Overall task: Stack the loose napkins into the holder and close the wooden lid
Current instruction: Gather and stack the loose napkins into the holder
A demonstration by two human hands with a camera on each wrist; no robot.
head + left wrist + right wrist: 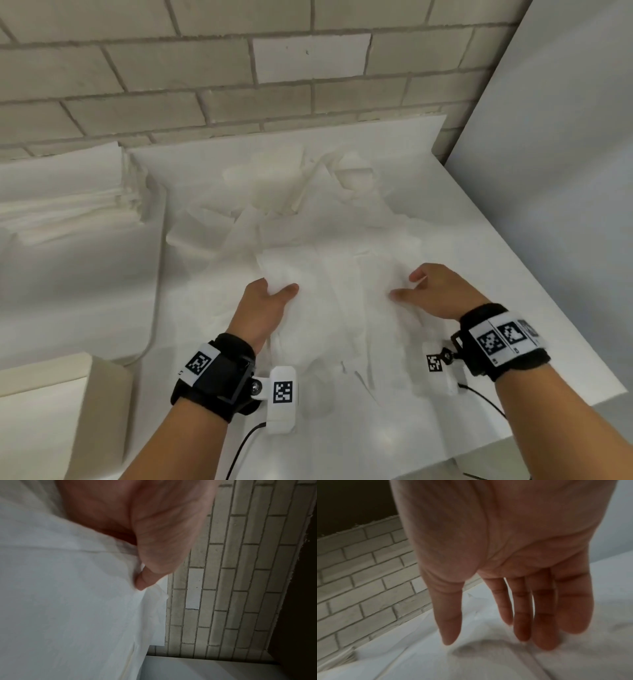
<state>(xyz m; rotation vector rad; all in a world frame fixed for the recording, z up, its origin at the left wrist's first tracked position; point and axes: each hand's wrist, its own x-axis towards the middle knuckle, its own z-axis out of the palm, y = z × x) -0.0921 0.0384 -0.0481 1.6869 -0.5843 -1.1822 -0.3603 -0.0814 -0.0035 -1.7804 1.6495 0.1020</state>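
A heap of loose white napkins is spread over the white table. My left hand grips the near left part of the heap, thumb on top and fingers tucked under a raised fold. In the left wrist view the thumb pinches a napkin against the palm. My right hand lies on the heap's right side, fingers straight. The right wrist view shows those fingers extended, tips touching the napkins. A neat stack of napkins sits at the far left.
A pale beige block stands at the near left corner; I cannot tell if it is the lid. A brick wall runs behind the table and a white panel closes the right side. Wrist cables trail off the front edge.
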